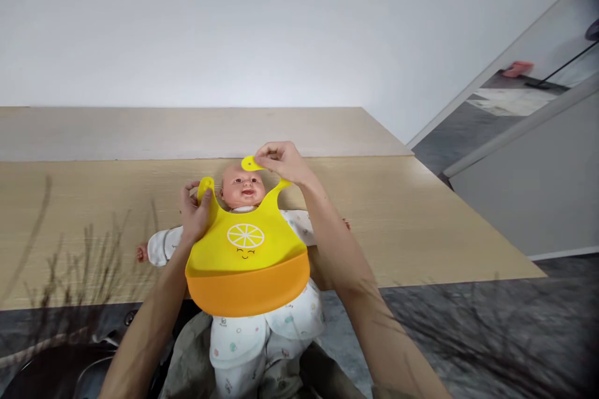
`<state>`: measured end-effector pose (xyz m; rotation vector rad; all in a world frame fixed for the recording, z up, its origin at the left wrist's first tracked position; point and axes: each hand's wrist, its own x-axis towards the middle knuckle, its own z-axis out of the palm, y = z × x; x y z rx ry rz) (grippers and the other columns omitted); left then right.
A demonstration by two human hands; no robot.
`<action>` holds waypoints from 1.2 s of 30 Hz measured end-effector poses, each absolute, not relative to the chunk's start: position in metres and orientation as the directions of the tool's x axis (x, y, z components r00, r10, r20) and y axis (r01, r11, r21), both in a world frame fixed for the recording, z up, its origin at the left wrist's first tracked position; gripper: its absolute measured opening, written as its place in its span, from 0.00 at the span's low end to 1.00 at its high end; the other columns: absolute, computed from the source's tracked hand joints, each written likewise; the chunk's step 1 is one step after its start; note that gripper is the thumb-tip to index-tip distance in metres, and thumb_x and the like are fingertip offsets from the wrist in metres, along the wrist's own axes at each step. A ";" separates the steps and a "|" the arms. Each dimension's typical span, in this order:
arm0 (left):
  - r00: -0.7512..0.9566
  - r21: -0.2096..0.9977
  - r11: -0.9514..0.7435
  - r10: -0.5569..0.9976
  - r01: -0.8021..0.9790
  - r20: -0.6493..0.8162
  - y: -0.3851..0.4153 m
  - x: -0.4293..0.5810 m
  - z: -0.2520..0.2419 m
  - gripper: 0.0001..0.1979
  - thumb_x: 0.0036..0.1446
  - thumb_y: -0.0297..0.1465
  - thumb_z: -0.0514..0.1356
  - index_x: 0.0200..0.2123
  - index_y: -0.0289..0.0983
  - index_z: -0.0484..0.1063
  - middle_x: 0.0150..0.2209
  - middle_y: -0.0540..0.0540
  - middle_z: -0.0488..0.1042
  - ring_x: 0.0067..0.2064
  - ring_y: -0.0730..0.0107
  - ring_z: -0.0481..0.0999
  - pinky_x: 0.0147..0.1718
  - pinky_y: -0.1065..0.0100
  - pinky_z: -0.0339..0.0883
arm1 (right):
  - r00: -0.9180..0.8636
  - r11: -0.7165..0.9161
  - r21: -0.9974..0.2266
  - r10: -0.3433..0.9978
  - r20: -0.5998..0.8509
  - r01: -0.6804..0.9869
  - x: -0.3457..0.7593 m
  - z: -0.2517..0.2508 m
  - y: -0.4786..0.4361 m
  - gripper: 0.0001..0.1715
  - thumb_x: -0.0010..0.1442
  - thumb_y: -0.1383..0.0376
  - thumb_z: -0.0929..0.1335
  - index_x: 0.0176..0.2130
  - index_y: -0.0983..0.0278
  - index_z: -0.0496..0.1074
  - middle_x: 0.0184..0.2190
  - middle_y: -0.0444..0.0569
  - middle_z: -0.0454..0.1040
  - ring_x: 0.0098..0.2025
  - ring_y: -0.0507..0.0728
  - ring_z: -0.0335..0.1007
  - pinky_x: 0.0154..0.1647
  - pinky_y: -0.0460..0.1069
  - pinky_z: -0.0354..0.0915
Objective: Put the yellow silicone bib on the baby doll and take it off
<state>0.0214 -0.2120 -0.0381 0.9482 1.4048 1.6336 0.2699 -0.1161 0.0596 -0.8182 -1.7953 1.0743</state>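
A baby doll (245, 324) in white patterned clothes lies face up, its head and arms on the table and its legs over the near edge. Over its chest rests a yellow bib (215, 249) with a lemon-slice print and an orange pocket along the bottom. My left hand (193, 215) grips the bib's left neck strap beside the doll's head. Above and to the right of the head, my right hand (283, 162) pinches the other strap, whose rounded end with a small hole passes before the doll's forehead. The two strap ends are apart.
The wooden table (397, 224) runs across the view, with a paler strip along the white wall (210, 31). A grey panel (533, 181) stands at the right. A dark object (60, 368) lies low at the left.
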 end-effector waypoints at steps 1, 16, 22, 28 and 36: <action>-0.417 0.991 -0.088 0.908 -0.100 0.039 -0.213 0.022 -0.035 0.30 0.54 0.50 0.78 0.49 0.46 0.68 0.35 0.50 0.85 0.29 0.65 0.77 0.30 0.64 0.68 | -0.453 0.437 -0.896 0.816 0.358 0.079 0.265 0.062 -0.122 0.15 0.60 0.53 0.78 0.35 0.62 0.80 0.36 0.49 0.83 0.41 0.58 0.79 0.45 0.51 0.74; -0.299 0.955 -0.141 0.952 -0.261 0.059 -0.219 0.019 -0.026 0.23 0.36 0.45 0.86 0.35 0.43 0.87 0.41 0.44 0.89 0.41 0.55 0.84 0.46 0.55 0.80 | -0.641 0.689 -0.599 0.683 0.350 0.408 0.209 0.058 -0.160 0.08 0.67 0.74 0.74 0.41 0.61 0.80 0.48 0.51 0.83 0.50 0.60 0.80 0.56 0.54 0.72; -0.268 0.982 -0.080 0.963 -0.172 0.032 -0.220 0.018 -0.028 0.22 0.39 0.46 0.84 0.35 0.43 0.86 0.45 0.41 0.89 0.50 0.43 0.86 0.50 0.49 0.81 | -0.680 0.724 -0.515 0.660 0.321 0.459 0.208 0.055 -0.158 0.05 0.70 0.70 0.75 0.41 0.59 0.81 0.42 0.50 0.85 0.49 0.63 0.80 0.56 0.54 0.70; -0.339 0.969 -0.120 0.940 -0.216 0.041 -0.214 0.019 -0.030 0.21 0.44 0.48 0.80 0.37 0.42 0.85 0.42 0.42 0.89 0.45 0.51 0.86 0.46 0.57 0.80 | -0.680 0.712 -0.560 0.658 0.322 0.424 0.213 0.058 -0.161 0.07 0.70 0.70 0.73 0.43 0.59 0.83 0.44 0.50 0.86 0.49 0.62 0.81 0.53 0.53 0.71; -0.508 0.993 -0.073 0.861 -0.092 0.016 -0.204 0.007 -0.036 0.19 0.54 0.50 0.72 0.31 0.41 0.78 0.32 0.46 0.81 0.36 0.62 0.78 0.37 0.63 0.71 | -0.641 0.634 -0.673 0.706 0.302 0.380 0.215 0.067 -0.165 0.19 0.72 0.70 0.73 0.59 0.60 0.86 0.55 0.56 0.87 0.59 0.64 0.85 0.65 0.57 0.75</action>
